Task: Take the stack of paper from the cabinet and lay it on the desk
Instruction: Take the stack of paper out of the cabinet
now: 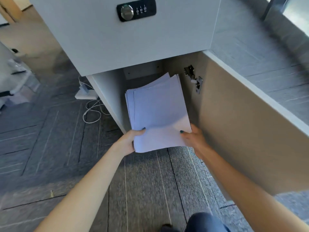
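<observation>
A loose stack of white paper (158, 113) sticks halfway out of the open lower compartment of a white cabinet (110, 91). My left hand (129, 141) grips the stack's near left corner, thumb on top. At the near right corner my right hand (194, 139) holds it the same way. The sheets are slightly fanned at the far end. The cabinet door (250, 131) stands swung open to the right, with its hinge (194, 78) showing. No desk top is visible.
Above the compartment is a white drawer front with a black combination lock (136, 9). A white power strip (86, 94) and a coiled cable (93, 111) lie on the grey carpet left of the cabinet. My knee (205, 222) shows at the bottom edge.
</observation>
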Motion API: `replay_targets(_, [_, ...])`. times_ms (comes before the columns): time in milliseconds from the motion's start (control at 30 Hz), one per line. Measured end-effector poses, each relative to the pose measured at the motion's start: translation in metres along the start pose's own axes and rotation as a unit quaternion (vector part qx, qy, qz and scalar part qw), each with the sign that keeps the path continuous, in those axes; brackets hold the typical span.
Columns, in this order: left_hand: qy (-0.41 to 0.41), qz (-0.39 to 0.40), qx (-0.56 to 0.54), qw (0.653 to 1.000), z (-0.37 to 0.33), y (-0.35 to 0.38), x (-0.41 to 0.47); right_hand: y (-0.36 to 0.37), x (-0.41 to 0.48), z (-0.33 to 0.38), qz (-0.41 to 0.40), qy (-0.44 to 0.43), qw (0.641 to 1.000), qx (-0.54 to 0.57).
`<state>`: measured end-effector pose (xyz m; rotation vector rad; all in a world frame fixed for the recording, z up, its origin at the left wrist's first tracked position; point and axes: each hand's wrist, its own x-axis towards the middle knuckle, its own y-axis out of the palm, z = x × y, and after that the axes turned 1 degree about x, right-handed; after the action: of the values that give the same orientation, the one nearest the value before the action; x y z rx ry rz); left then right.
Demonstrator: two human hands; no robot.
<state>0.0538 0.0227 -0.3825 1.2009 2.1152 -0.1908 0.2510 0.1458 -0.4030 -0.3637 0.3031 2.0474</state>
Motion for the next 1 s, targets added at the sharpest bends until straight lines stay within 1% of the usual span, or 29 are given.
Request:
replay_targets(167, [-0.045, -0.041, 0.014, 0.998, -0.004, 0.015, -0.046, -0.006, -0.058, 0.036, 0.004, 0.053, 0.997, -0.051])
replay_targets(233, [-0.071, -0.058, 0.029, 0.995, -0.012, 0.023, -0.075, -0.011, -0.085, 0.057, 0.01, 0.09, 0.992, -0.083])
replay_targets(267, [-0.083, -0.073, 0.038, 0.993, -0.019, 0.028, -0.093, -0.013, -0.098, 0.067, 0.016, 0.116, 0.99, -0.084])
replay_targets(367, [-0.112, -0.107, 0.062, 0.986, -0.042, 0.036, -0.148, -0.016, -0.143, 0.101, 0.033, 0.213, 0.976, -0.023])
replay_targets(433, [-0.124, -0.111, 0.07, 0.984, -0.057, 0.043, -0.186, -0.016, -0.173, 0.124, 0.043, 0.238, 0.97, -0.033])
replay_targets(500, [-0.14, -0.108, 0.07, 0.982, -0.073, 0.048, -0.228, -0.016, -0.203, 0.151, 0.042, 0.244, 0.967, -0.056])
replay_targets(567, [-0.154, -0.128, 0.075, 0.977, -0.088, 0.053, -0.268, -0.016, -0.235, 0.177, 0.023, 0.24, 0.968, -0.066])
replay_targets(633, [-0.164, -0.144, 0.074, 0.973, -0.087, 0.046, -0.297, -0.016, -0.266, 0.204, 0.003, 0.237, 0.968, -0.079])
replay_targets(700, [-0.171, -0.15, 0.067, 0.971, -0.085, 0.038, -0.324, -0.016, -0.292, 0.224, -0.003, 0.221, 0.971, -0.096])
replay_targets(733, [-0.172, -0.146, 0.055, 0.973, -0.097, 0.045, -0.347, -0.016, -0.305, 0.236, 0.0, 0.21, 0.971, -0.111])
replay_targets(833, [-0.154, -0.155, 0.039, 0.975, -0.142, 0.074, -0.421, -0.016, -0.34, 0.273, 0.0, 0.193, 0.971, -0.14])
replay_targets(1000, [-0.1, -0.153, 0.008, 0.983, -0.184, 0.083, -0.488, -0.005, -0.378, 0.341, 0.021, 0.155, 0.976, -0.153])
